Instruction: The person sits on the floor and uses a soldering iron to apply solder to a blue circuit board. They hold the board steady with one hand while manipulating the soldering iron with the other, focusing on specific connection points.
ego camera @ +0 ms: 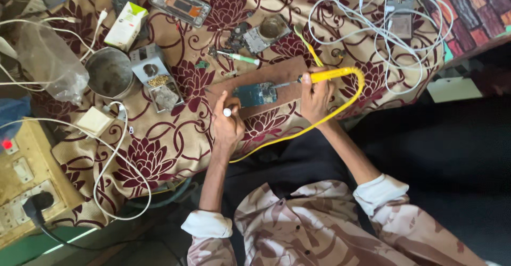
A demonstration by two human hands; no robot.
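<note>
The right hand (315, 97) grips a yellow soldering iron (330, 75), tip on the blue circuit board (254, 94) lying on a brown mat (277, 74), while the left hand (226, 123) pinches a small white-tipped piece (solder, perhaps), so soldering looks underway and next calls for steady feeding.

Soldering iron (330, 75) on, seemingly, circuit board (254, 94)
</note>
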